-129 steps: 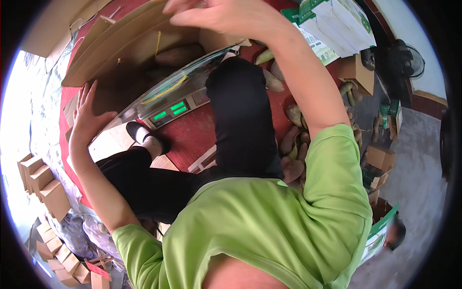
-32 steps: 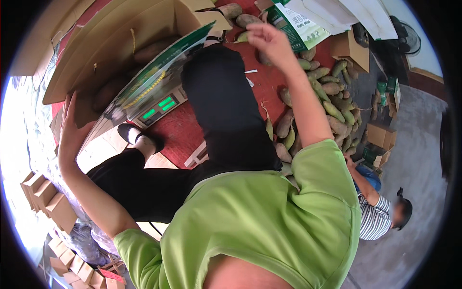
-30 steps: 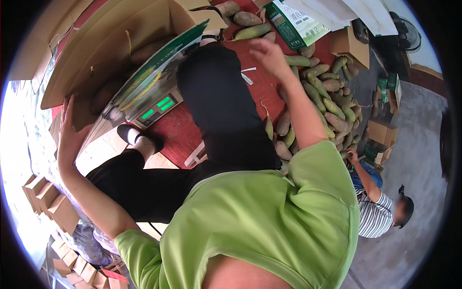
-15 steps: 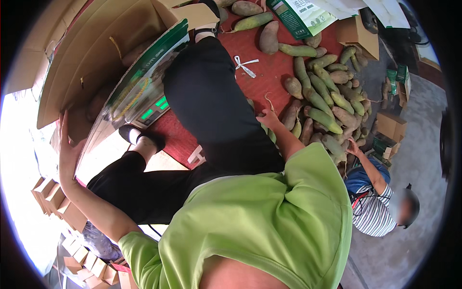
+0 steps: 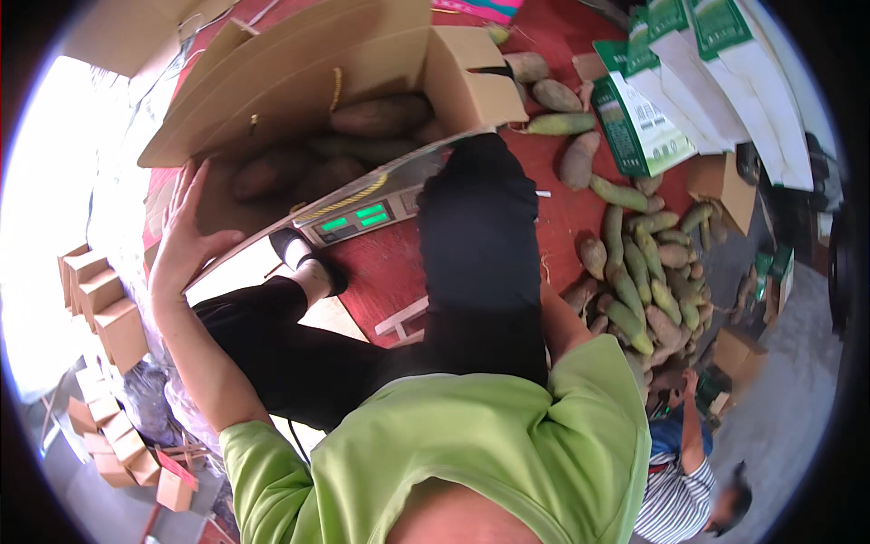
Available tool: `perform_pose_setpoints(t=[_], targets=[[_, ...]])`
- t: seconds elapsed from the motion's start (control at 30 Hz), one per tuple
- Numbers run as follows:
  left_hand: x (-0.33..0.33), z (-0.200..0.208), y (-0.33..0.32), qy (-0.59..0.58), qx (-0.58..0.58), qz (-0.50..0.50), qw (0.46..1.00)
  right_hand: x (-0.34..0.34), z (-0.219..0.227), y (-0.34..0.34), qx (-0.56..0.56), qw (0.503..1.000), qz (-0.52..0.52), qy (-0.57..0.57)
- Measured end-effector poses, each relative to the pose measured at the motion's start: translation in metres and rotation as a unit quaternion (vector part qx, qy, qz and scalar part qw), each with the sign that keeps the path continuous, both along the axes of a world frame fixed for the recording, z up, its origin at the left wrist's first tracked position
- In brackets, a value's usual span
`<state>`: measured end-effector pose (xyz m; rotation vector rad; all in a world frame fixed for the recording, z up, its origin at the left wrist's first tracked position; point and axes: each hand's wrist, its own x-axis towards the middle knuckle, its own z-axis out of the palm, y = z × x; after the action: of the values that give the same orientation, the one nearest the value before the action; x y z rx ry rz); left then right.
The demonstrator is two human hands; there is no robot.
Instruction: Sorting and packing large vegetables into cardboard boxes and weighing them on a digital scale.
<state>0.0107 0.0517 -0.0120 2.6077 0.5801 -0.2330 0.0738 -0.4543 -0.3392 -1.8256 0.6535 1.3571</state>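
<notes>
My left hand (image 5: 186, 240) is at the near left corner of an open cardboard box (image 5: 299, 54), fingers stretched and apart along its end, thumb over the near rim. Inside lie several large brownish root vegetables (image 5: 381, 116). A scale with a lit green display (image 5: 355, 219) shows beside the box's near wall. My right forearm (image 5: 564, 319) reaches down past my bent right leg (image 5: 480, 263), which hides the hand. Nearest to that arm is a heap of long green radish-like roots (image 5: 625, 290) and brownish ones.
Green-and-white printed cartons (image 5: 652, 118) lie at the far right, above a small brown box (image 5: 725, 186). A person in a striped shirt (image 5: 675, 499) reaches to the heap's near side. Small cardboard boxes (image 5: 118, 331) stand at left. A red mat (image 5: 381, 281) covers the floor.
The view has swung left, so the box and scale show more fully and the heap sits farther right. My right hand has gone out of sight behind my leg. My left hand stays at the box.
</notes>
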Motion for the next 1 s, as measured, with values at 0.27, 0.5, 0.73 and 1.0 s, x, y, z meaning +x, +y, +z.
perform_pose_setpoints(t=[0.27,0.5,0.73,1.0], targets=[[-0.007,-0.004,0.011,0.024,0.070,-0.021,0.997,-0.015,-0.082,-0.042,0.203,0.972,-0.113,-0.033],[0.002,0.003,0.000,0.061,0.081,0.003,0.995,0.014,-0.054,-0.058,0.127,0.953,0.039,-0.272],[-0.008,0.005,-0.001,0.058,0.081,0.018,0.995,0.068,0.072,-0.029,0.158,0.881,0.010,-0.445],[-0.002,0.002,0.001,0.050,0.083,0.006,0.995,0.155,0.308,0.058,0.085,0.669,-0.015,-0.738]])
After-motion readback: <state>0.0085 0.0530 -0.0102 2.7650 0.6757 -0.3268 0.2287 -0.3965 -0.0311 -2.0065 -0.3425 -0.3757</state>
